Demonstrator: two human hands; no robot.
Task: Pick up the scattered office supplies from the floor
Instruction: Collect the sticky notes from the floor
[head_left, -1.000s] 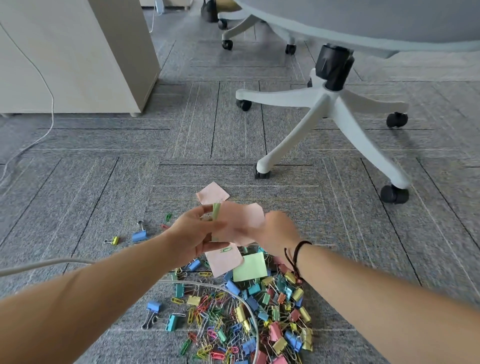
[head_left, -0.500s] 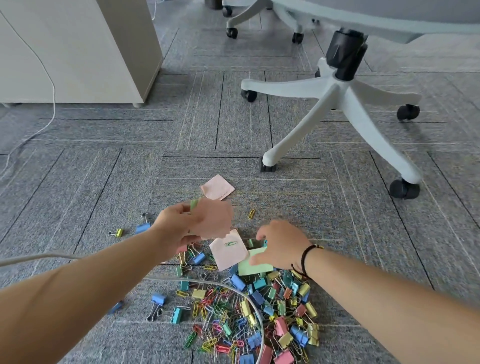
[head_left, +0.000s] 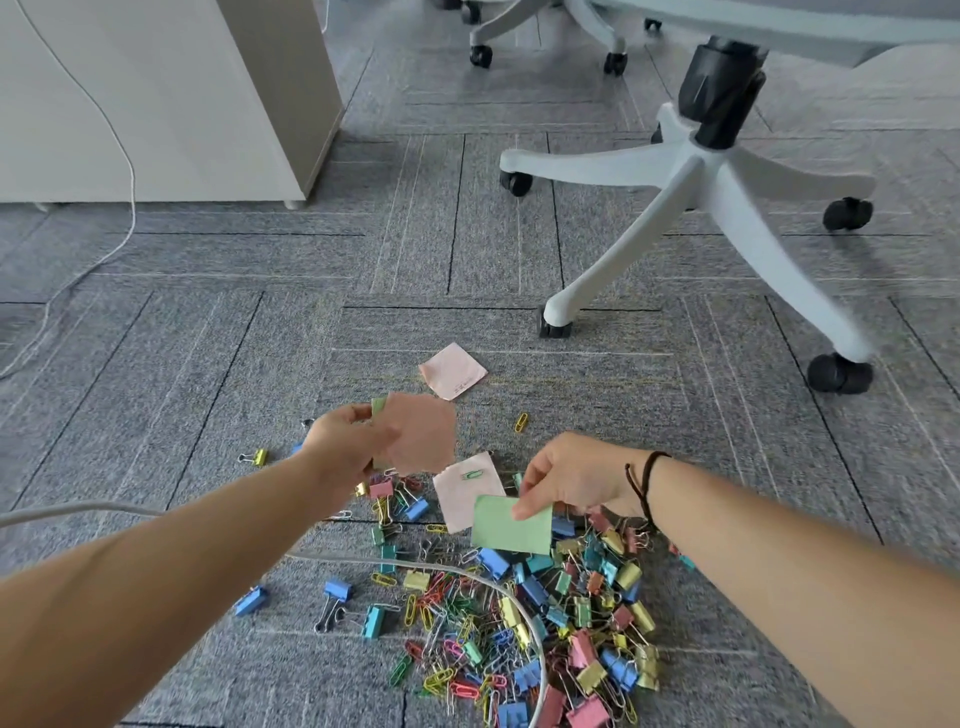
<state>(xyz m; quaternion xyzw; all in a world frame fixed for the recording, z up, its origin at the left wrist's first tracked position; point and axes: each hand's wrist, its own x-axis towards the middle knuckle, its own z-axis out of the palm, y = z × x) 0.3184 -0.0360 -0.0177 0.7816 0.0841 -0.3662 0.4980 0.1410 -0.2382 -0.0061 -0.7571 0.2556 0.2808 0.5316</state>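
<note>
My left hand (head_left: 345, 441) holds a small stack of sticky notes (head_left: 421, 439) above the carpet, a pink one on top and a green edge behind. My right hand (head_left: 571, 480) pinches the top edge of a green sticky note (head_left: 511, 527) and lifts it off the pile. A pink note with a green paper clip (head_left: 465, 491) lies between my hands. Another pink note (head_left: 453, 371) lies farther out. A heap of coloured binder clips and paper clips (head_left: 545, 623) covers the carpet below my hands.
A white office chair base (head_left: 696, 171) with black castors stands at the right, one castor (head_left: 555, 327) close to the far pink note. A pale cabinet (head_left: 171, 98) is at the back left. A white cable (head_left: 467, 577) curves through the clip pile. Stray clips (head_left: 254, 457) lie at the left.
My right hand dropped from the left hand's stack to the green note and lifted its edge. My left hand kept hold of the stack. The view shifted slightly forward.
</note>
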